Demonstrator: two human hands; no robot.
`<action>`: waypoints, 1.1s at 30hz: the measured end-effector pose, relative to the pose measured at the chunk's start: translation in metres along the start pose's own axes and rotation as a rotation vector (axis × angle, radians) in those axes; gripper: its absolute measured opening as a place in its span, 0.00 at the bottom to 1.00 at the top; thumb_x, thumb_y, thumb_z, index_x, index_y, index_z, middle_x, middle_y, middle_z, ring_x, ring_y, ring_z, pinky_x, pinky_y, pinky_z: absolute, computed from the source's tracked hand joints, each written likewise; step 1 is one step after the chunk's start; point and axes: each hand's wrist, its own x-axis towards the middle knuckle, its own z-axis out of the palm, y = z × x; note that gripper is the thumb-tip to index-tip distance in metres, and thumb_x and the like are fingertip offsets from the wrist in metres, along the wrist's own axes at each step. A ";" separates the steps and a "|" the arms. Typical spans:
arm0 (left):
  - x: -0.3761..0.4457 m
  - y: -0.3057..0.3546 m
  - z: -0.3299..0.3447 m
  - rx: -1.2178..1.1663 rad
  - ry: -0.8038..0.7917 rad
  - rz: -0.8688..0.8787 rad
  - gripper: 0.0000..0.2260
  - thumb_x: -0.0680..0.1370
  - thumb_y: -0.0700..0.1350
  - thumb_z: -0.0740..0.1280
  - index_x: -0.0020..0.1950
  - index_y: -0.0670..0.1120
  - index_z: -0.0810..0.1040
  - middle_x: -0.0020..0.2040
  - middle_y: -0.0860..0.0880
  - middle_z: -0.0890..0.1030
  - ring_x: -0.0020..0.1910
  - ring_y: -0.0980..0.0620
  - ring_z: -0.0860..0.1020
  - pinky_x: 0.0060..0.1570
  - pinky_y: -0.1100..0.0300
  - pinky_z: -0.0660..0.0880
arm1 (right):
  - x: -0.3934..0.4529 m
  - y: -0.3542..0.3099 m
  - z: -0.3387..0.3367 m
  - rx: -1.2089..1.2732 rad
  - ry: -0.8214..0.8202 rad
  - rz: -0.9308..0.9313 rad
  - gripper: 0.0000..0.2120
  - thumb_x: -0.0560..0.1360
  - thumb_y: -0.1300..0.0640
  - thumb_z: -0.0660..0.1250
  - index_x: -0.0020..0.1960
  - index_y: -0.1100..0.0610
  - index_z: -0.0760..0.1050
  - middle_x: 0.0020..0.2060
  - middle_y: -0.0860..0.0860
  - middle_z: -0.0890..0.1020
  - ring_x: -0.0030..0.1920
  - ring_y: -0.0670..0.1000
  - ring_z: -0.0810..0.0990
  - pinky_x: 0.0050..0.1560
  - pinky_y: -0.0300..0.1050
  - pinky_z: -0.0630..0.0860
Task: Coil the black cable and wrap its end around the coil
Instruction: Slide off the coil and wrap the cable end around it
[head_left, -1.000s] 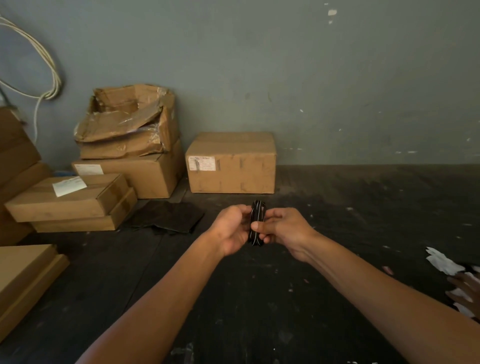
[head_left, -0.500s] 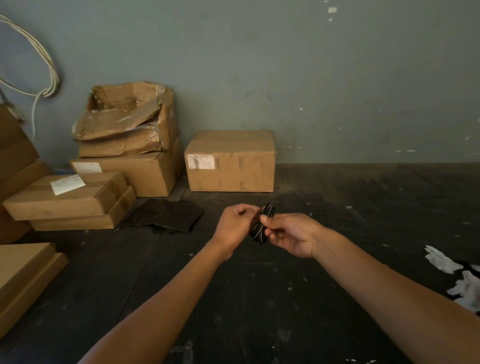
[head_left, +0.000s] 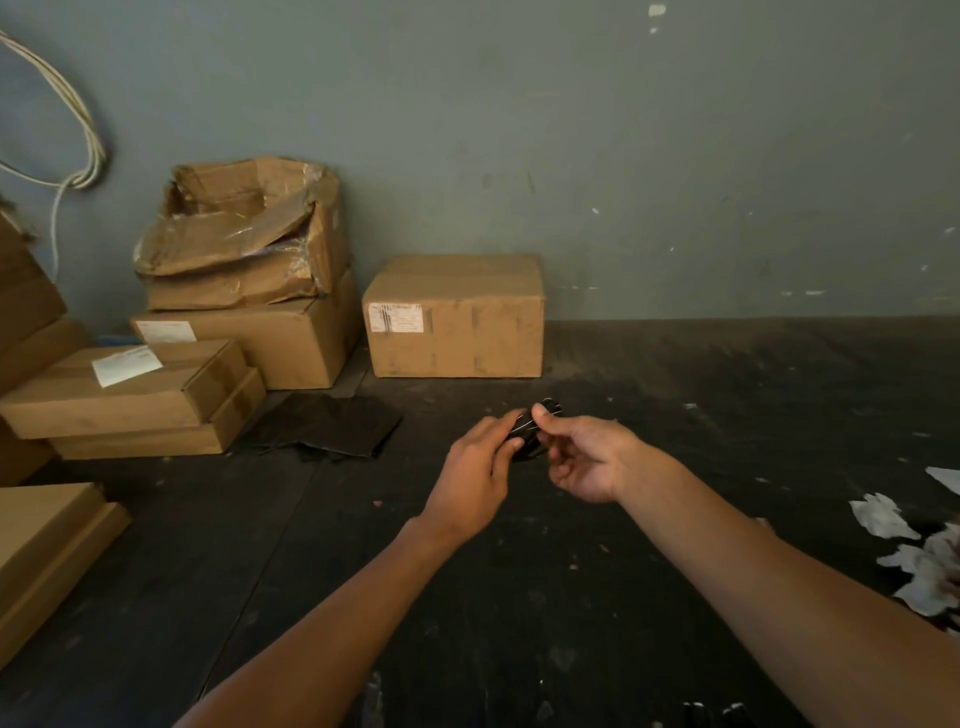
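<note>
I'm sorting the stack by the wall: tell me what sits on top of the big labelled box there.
A crushed, torn-open carton sits on the big labelled box. Crumpled flaps and plastic film cover the carton's inside, so its contents cannot be seen.

The cardboard box (head_left: 453, 316) bears a white label (head_left: 395, 317), its print too blurred to read.

Single head-worn view, wide-angle, angled forward and down over a dark floor (head_left: 675, 597). Closed cardboard box (head_left: 454, 317) sits straight ahead against the grey-green wall (head_left: 623, 156); both forearms reach toward it, near the lens.
</note>
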 end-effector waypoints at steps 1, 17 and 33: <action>-0.001 -0.001 0.000 0.000 -0.011 0.005 0.19 0.82 0.38 0.61 0.74 0.46 0.69 0.53 0.50 0.76 0.49 0.63 0.75 0.52 0.71 0.71 | 0.000 0.002 -0.002 -0.005 -0.005 0.005 0.09 0.68 0.57 0.77 0.44 0.58 0.78 0.33 0.50 0.78 0.32 0.46 0.70 0.32 0.40 0.66; -0.023 -0.005 0.020 -0.115 -0.231 -0.419 0.14 0.84 0.41 0.59 0.66 0.48 0.79 0.56 0.50 0.79 0.53 0.49 0.79 0.58 0.57 0.71 | -0.004 0.064 -0.092 -1.082 -0.011 -0.134 0.08 0.74 0.48 0.71 0.47 0.53 0.81 0.38 0.47 0.81 0.35 0.44 0.78 0.33 0.38 0.73; -0.080 -0.010 0.064 -0.114 -0.375 -0.529 0.04 0.83 0.42 0.57 0.51 0.51 0.69 0.32 0.50 0.75 0.27 0.54 0.73 0.32 0.56 0.69 | -0.034 0.171 -0.167 -1.669 0.035 0.208 0.16 0.77 0.61 0.66 0.64 0.54 0.70 0.59 0.54 0.76 0.55 0.52 0.77 0.58 0.49 0.77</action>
